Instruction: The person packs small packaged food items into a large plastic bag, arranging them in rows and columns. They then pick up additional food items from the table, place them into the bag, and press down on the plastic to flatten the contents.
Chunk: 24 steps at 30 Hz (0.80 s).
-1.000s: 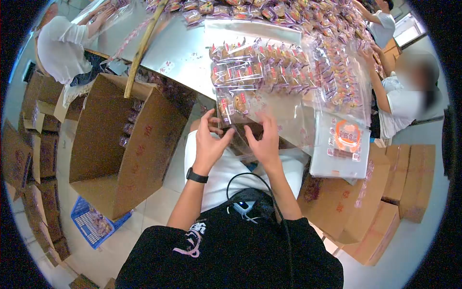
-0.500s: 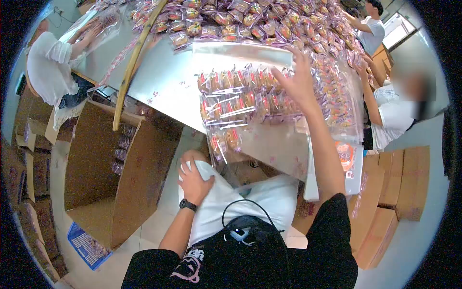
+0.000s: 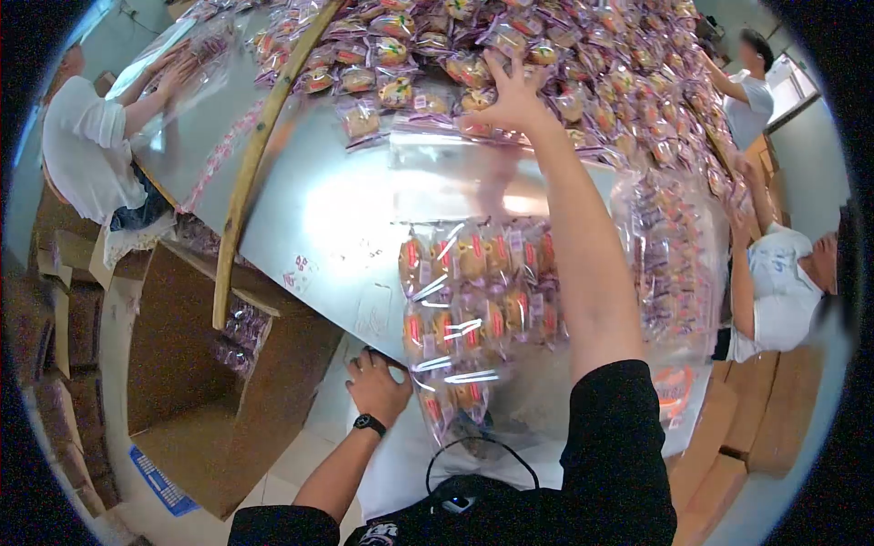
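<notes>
My right hand (image 3: 512,98) reaches out over the near edge of a big heap of individually wrapped pastries (image 3: 396,91), its fingers spread and none clearly held. Below that arm, a clear plastic bag (image 3: 455,191) lies on the metal table with rows of wrapped pastries (image 3: 473,259) inside; the forearm hides part of the rows. My left hand (image 3: 378,387), with a watch on the wrist, rests at the table's near edge beside the bag's lower corner. Its fingers are apart and it holds nothing.
A wooden pole (image 3: 264,150) lies across the table (image 3: 309,227) and juts past its edge. An open cardboard box (image 3: 273,400) stands at left below. More filled clear packs (image 3: 674,255) lie right of my arm. Co-workers (image 3: 86,150) sit at both sides; cartons (image 3: 765,400) stand at right.
My right hand has moved forward from above the bag to the pastry heap. My left hand has gone from my knee to the table's edge. The view has shifted towards the heap.
</notes>
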Each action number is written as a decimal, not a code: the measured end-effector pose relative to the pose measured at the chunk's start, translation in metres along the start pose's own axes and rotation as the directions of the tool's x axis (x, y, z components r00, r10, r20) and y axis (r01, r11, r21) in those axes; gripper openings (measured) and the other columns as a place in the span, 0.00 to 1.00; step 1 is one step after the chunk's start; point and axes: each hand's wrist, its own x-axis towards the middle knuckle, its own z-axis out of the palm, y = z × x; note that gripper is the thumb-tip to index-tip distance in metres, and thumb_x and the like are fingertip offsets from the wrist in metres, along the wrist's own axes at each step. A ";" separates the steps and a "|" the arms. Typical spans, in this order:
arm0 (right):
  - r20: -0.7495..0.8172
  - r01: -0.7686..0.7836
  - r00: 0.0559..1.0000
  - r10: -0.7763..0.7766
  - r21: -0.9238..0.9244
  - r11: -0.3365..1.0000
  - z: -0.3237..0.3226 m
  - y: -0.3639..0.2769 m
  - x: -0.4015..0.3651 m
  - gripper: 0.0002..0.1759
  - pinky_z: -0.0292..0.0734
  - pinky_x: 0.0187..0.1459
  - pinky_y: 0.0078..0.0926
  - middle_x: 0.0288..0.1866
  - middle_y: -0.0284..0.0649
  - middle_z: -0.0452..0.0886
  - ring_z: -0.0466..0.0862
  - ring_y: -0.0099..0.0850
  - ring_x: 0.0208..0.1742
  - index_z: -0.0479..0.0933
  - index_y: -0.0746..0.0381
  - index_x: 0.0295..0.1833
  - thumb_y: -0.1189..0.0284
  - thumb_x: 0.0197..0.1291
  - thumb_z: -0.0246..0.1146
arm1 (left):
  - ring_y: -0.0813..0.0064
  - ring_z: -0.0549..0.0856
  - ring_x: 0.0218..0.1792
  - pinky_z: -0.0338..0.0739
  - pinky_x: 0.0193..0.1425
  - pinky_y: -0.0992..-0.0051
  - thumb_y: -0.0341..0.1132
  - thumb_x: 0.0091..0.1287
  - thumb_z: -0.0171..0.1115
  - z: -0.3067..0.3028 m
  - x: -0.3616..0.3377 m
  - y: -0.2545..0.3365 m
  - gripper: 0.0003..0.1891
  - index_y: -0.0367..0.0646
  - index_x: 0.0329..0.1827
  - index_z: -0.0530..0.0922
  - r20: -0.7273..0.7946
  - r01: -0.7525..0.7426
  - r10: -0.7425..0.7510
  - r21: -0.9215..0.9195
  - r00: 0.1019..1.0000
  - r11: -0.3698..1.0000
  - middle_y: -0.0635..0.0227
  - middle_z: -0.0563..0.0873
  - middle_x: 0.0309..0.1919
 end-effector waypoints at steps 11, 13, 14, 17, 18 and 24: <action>-0.226 -0.264 0.954 0.199 -0.313 0.912 0.051 -0.070 0.041 0.55 0.62 0.55 0.97 0.86 0.68 0.44 0.43 0.82 0.82 0.44 0.35 0.89 0.66 0.64 0.70 | 0.47 0.71 0.73 0.76 0.67 0.40 0.54 0.58 0.72 -0.011 0.006 -0.008 0.31 0.43 0.60 0.83 0.060 0.036 -0.037 0.024 0.997 0.999 0.55 0.76 0.70; -0.349 -0.214 0.936 0.046 -0.462 0.861 0.063 -0.072 0.038 0.55 0.70 0.51 0.92 0.80 0.67 0.60 0.58 0.73 0.79 0.47 0.33 0.88 0.68 0.63 0.70 | 0.47 0.72 0.71 0.77 0.65 0.41 0.52 0.58 0.72 -0.007 0.001 -0.014 0.30 0.44 0.59 0.82 -0.013 0.028 -0.029 -0.026 0.999 0.999 0.55 0.76 0.68; -0.305 -0.179 0.951 0.038 -0.449 0.876 0.064 -0.067 0.040 0.55 0.72 0.50 0.90 0.78 0.65 0.62 0.61 0.70 0.78 0.48 0.33 0.88 0.69 0.62 0.71 | 0.46 0.74 0.69 0.78 0.63 0.42 0.51 0.58 0.73 0.000 0.003 -0.018 0.29 0.44 0.59 0.81 -0.058 0.024 -0.027 -0.043 0.998 0.999 0.55 0.77 0.66; -0.233 -0.115 0.972 0.027 -0.373 0.921 0.048 -0.050 0.044 0.54 0.81 0.46 0.79 0.72 0.58 0.69 0.69 0.58 0.71 0.55 0.33 0.85 0.70 0.56 0.74 | 0.47 0.76 0.66 0.79 0.60 0.43 0.49 0.58 0.72 0.003 0.000 -0.021 0.26 0.45 0.56 0.80 -0.099 0.010 -0.016 -0.058 0.995 0.998 0.56 0.79 0.62; -0.223 -0.138 0.973 0.057 -0.367 0.920 0.044 -0.051 0.043 0.54 0.79 0.47 0.80 0.73 0.57 0.68 0.68 0.59 0.73 0.56 0.34 0.84 0.70 0.55 0.75 | 0.47 0.76 0.65 0.79 0.60 0.43 0.49 0.59 0.72 -0.001 0.002 -0.019 0.25 0.46 0.55 0.80 -0.107 0.012 -0.019 -0.061 0.994 0.998 0.56 0.80 0.61; -0.139 -0.210 0.973 0.183 -0.219 0.953 0.041 -0.054 0.030 0.52 0.61 0.61 0.94 0.80 0.57 0.59 0.47 0.63 0.86 0.59 0.37 0.82 0.71 0.53 0.75 | 0.46 0.70 0.75 0.75 0.67 0.38 0.54 0.63 0.68 -0.008 0.006 -0.019 0.29 0.46 0.62 0.80 0.077 0.086 -0.077 -0.116 0.994 0.990 0.55 0.75 0.72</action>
